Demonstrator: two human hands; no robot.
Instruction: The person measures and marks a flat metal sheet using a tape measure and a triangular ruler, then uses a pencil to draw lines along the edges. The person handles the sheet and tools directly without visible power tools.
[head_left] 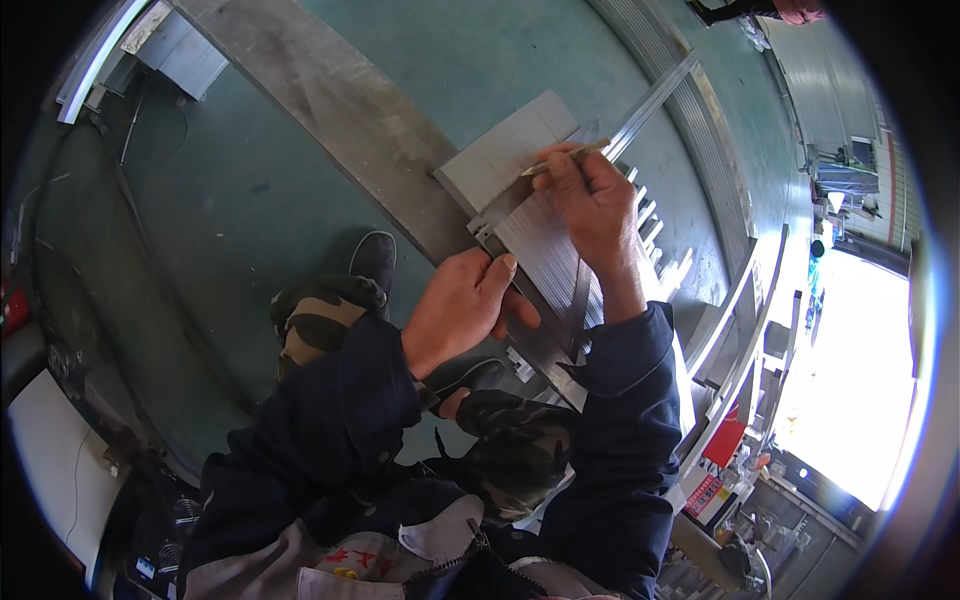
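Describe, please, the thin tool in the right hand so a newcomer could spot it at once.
Find the long grey metal beam crossing the green floor. Beside it lies a ribbed metal panel, steadied by the left hand. The right hand holds a slim pencil-like marker on it, far thinner than anything nearby.

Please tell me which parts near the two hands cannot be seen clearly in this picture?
Head view only:
- Pencil tip: hidden behind the right hand, so any mark is unseen.
- Metal panel: its middle is covered by both hands; its near end by the right sleeve.
- Left hand fingers: curled over the panel edge, their tips hidden.
- Far right: washed out by daylight.
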